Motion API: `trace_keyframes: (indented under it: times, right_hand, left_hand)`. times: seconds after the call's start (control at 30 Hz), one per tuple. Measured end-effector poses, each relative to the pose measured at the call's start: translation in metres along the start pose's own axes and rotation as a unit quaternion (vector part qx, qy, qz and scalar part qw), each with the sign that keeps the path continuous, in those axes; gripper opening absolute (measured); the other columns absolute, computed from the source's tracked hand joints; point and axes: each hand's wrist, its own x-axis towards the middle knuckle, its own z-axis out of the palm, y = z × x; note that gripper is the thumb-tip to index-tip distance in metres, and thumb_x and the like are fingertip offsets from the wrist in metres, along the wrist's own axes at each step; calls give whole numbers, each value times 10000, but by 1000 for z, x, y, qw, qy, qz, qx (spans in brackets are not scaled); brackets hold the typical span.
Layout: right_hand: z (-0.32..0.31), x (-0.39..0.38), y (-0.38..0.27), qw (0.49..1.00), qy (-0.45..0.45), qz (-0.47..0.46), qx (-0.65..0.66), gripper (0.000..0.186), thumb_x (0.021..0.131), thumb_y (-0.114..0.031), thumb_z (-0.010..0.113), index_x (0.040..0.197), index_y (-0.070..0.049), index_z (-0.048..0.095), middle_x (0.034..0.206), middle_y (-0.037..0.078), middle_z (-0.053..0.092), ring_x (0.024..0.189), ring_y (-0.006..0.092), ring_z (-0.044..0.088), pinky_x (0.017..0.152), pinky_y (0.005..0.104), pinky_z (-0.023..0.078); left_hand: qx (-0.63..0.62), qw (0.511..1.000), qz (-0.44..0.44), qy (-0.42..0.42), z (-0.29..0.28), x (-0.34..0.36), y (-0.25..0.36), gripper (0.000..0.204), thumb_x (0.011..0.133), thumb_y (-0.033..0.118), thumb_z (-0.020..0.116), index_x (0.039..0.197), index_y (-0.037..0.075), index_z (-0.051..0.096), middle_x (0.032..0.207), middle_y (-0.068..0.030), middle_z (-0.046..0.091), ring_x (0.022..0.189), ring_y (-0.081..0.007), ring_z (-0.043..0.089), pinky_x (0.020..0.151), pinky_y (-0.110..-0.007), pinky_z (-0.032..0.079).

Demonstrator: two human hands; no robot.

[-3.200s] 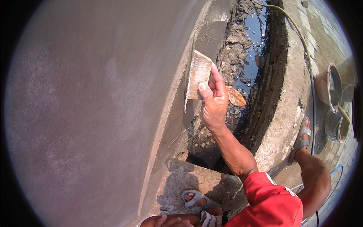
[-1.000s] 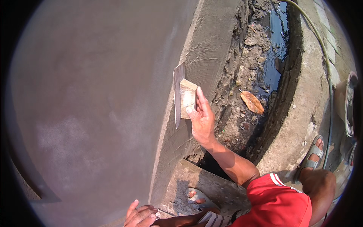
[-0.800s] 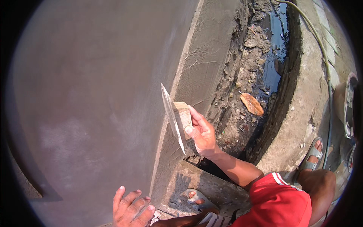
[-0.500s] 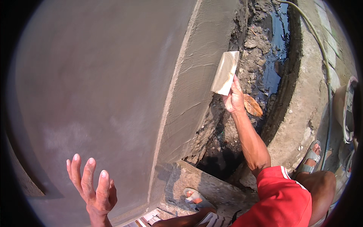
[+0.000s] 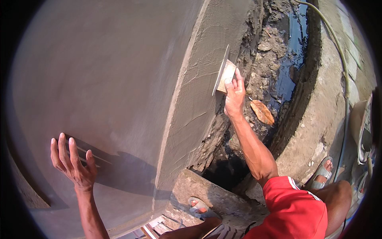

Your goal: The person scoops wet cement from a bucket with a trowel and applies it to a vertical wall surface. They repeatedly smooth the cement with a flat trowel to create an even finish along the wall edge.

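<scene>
My right hand [image 5: 235, 96] is closed around the back of a flat plastering trowel [image 5: 227, 75]. Its thin plate is seen nearly edge-on, against or just over the rough grey strip of wet plaster [image 5: 199, 95] along the wall's lower edge; whether it touches I cannot tell. A pale ridge divides that strip from the smooth grey wall [image 5: 107, 79]. At the lower left my left hand [image 5: 75, 165] holds nothing, its fingers spread beside the smooth wall. Its shadow lies close by on the plaster; contact is unclear.
Right of the strip runs a rubble-filled trench [image 5: 262, 71] with dark water [image 5: 288, 75] and a dry brown leaf [image 5: 262, 112]. A concrete edge [image 5: 306, 131] borders it, and a hose [image 5: 345, 75] lies beyond. A bucket [image 5: 360, 127] stands at far right. My sandalled feet straddle the trench end.
My right hand has brought the trowel left toward the plaster strip and turned it from face-on to nearly edge-on. The left hand has moved up and left, nearer the wall.
</scene>
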Motion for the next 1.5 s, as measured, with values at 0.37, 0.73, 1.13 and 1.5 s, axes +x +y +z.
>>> trace_keyframes:
  times: [0.37,0.73,1.13,1.5]
  right_hand:
    - [83,-104,-52,968,-242,37,-51,525,934,-80,551,1421,-21,366,1318,157,517,1202,239,513,1013,352,404]
    - [-58,22,-45,962,4,141,234,603,934,-83,548,1465,-78,262,1401,70,444,1252,204,475,1058,387,406]
    - [-37,78,-5,1000,17,4,-2,628,930,-13,497,1472,-4,180,1341,167,468,1179,211,516,979,333,453]
    - [89,-5,-71,955,-153,-158,-199,645,775,51,614,1388,-44,435,1196,205,564,1055,346,583,901,404,474]
  left_hand:
    - [48,999,-8,-18,3,10,6,490,958,381,491,1353,95,455,1421,-131,402,1326,-351,336,1042,-480,300]
    - [83,995,-15,-53,2,14,10,471,960,422,459,1315,116,506,1414,-139,346,1320,-366,298,1020,-502,308]
    - [100,994,9,-51,6,15,10,478,975,438,428,1303,96,488,1406,-159,338,1306,-393,298,979,-531,332]
    - [94,994,12,-62,7,12,8,512,960,424,458,1328,69,468,1418,-176,317,1320,-406,282,996,-542,298]
